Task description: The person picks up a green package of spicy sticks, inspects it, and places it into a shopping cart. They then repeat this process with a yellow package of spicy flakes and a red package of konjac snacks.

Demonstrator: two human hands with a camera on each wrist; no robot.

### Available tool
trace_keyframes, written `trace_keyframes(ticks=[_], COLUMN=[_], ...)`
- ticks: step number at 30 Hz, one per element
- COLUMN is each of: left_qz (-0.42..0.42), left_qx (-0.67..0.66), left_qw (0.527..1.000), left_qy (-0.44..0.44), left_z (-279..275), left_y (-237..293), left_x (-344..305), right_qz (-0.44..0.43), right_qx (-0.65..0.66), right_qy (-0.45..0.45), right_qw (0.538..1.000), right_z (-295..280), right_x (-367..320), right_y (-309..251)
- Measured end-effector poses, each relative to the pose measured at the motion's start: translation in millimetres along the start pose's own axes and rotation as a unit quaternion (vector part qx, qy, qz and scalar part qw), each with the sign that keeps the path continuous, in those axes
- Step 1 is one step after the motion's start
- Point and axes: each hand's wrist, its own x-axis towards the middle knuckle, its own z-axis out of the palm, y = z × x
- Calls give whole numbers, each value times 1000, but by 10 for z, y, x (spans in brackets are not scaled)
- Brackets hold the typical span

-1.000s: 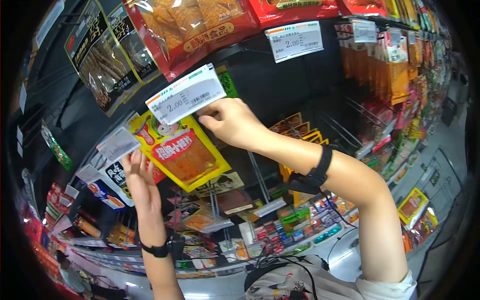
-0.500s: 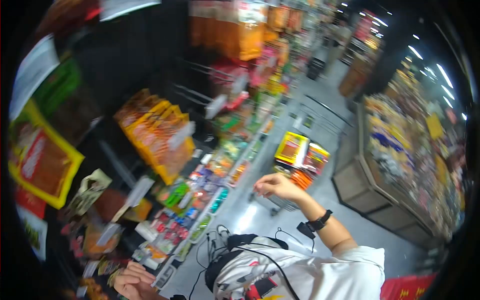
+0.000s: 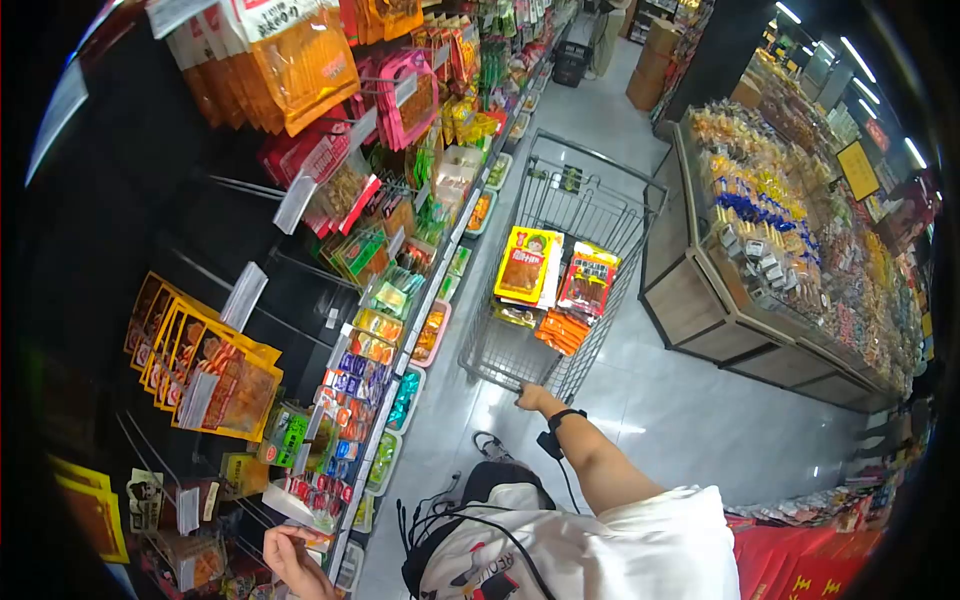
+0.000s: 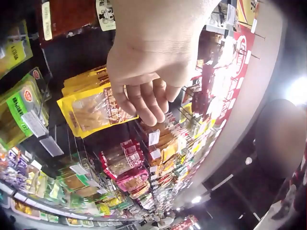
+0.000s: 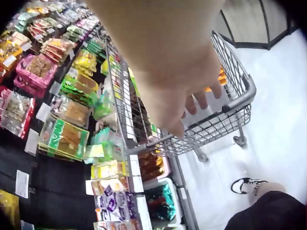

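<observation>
My right hand (image 3: 534,398) grips the near rim of a grey wire shopping cart (image 3: 482,372). In the right wrist view its fingers (image 5: 202,100) reach inside the rim while the thumb lies on the outer side. Inside the cart lie a yellow snack bag (image 3: 527,266), a red and yellow snack bag (image 3: 588,282) and orange packs (image 3: 562,333). At the lower left of the head view, my left hand (image 3: 290,560) hangs beside the shelf, fingers loosely curled around nothing. Hanging yellow snack bags (image 4: 93,111) appear behind it in the left wrist view.
A black shelf with hooks of bagged snacks (image 3: 295,75) runs along the left. Bins of small packets (image 3: 403,400) edge its base. To the right stands a wood-sided display (image 3: 700,300) heaped with packaged goods. Grey floor (image 3: 640,430) lies between them.
The view has swung right from the hanging yellow bag to the aisle. My right hand has left that bag and taken hold of the cart's rim; my left hand has dropped away from the bags.
</observation>
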Motion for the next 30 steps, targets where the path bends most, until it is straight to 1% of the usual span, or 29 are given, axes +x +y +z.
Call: trace_keyframes(ticks=[1,3,4,5,7,8,11,12,13,14,17,18,21,22,23,25,27,30], left_qz=[16,41,32,24,19,20,6,15,14,14,18,15,1,1,1,-9,-6,2], left_qx=[25,72,75,67,51,57,17,15,16,17,13,10,-15,-14,-12,-36,-36,-9], left_qw=[999,996,996,997,998,998,1000,999,999,999,999,999,999,999,999,999,999,999], left_qy=[-15,-44,-44,-35,-29,-9,-20,-49,-44,-39,-42,-35,-30,-32,-34,-26,-17,-52], left_z=[62,120,131,137,102,66,-27,-52,-128,-207,-360,-439,-623,-680,-716,-599,-509,-470], left_y=[-33,-114,-125,-147,-187,-197,-228,-178,-178,-170,-119,-142,-245,-281,-298,-225,-222,-289], left_x=[21,-14,-47,-78,-76,-79,-79,-74,-89,-95,-138,-155,-167,-158,-161,-190,-177,-119], right_qz=[4,12,51,86,98,99,108,109,109,97,79,61,14,3,16,39,49,85], right_qx=[-12,-41,-19,-16,-28,-31,-35,-34,-30,-26,-32,-29,-40,-15,8,54,58,85], right_qy=[-3,-11,-25,25,12,15,19,16,12,-5,7,30,-29,-35,-35,-33,33,109], right_qw=[1000,999,998,996,995,994,993,993,993,995,996,997,999,999,999,997,997,987], right_z=[75,53,-121,-246,-226,-188,-107,-63,4,52,346,475,650,723,768,813,594,343], right_x=[98,57,-127,-339,-393,-426,-558,-575,-596,-611,-614,-614,-554,-523,-455,-370,-395,-354], right_y=[9,-169,-346,-548,-607,-634,-630,-630,-651,-623,-470,-383,-171,-77,27,197,233,286])
